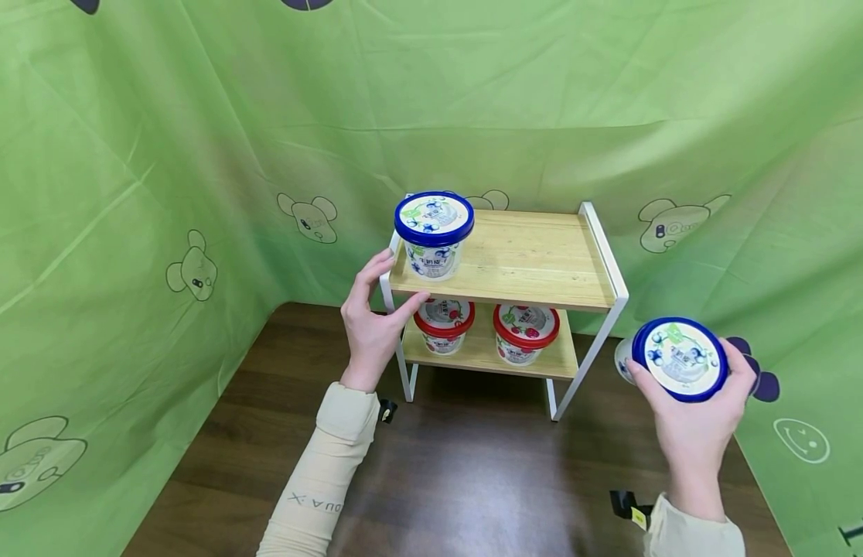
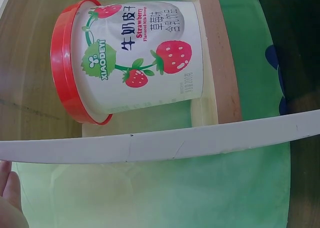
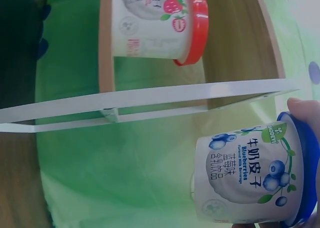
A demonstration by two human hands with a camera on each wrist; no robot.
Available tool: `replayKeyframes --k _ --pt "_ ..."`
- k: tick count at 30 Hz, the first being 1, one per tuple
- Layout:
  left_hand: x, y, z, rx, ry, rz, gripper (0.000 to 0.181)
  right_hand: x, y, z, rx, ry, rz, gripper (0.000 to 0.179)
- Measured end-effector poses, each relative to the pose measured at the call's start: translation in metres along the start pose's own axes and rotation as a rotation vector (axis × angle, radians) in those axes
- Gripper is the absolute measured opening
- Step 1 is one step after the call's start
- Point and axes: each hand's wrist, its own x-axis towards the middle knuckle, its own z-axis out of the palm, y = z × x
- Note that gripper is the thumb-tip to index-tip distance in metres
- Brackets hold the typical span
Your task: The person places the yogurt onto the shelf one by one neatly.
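My right hand (image 1: 703, 422) grips a blueberry milk tub (image 1: 682, 360) by its blue lid, out to the right of a small two-tier shelf rack (image 1: 536, 255). In the right wrist view the tub's printed side faces the camera. My left hand (image 1: 376, 325) is at the rack's front left corner, thumb and fingers spread apart and holding nothing. Just beyond those fingers, another blue-lidded tub (image 1: 434, 236) stands upright on the upper board's left side. Two red-lidded strawberry tubs, one at left (image 1: 444, 325) and one at right (image 1: 525, 334), stand on the lower board.
White metal side frames (image 1: 605, 255) bound the rack on both sides. It stands on a dark wood floor (image 1: 466, 472). Green printed cloth (image 1: 195, 155) hangs behind and along both sides.
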Motion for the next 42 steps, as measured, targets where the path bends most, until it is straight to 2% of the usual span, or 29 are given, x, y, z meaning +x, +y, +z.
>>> replayKeyframes --k 14,25,42 --pt "0.000 0.000 -0.001 -0.007 -0.004 -0.005 0.065 -0.015 -0.041 -0.002 0.049 0.011 -0.054 0.095" --pt "0.000 0.000 -0.001 -0.015 -0.008 0.005 0.066 -0.023 -0.057 -0.004 0.098 0.013 -0.140 0.094" --pt "0.000 0.001 0.000 0.000 -0.008 -0.010 0.067 -0.031 -0.080 -0.008 0.141 -0.046 -0.234 0.095"
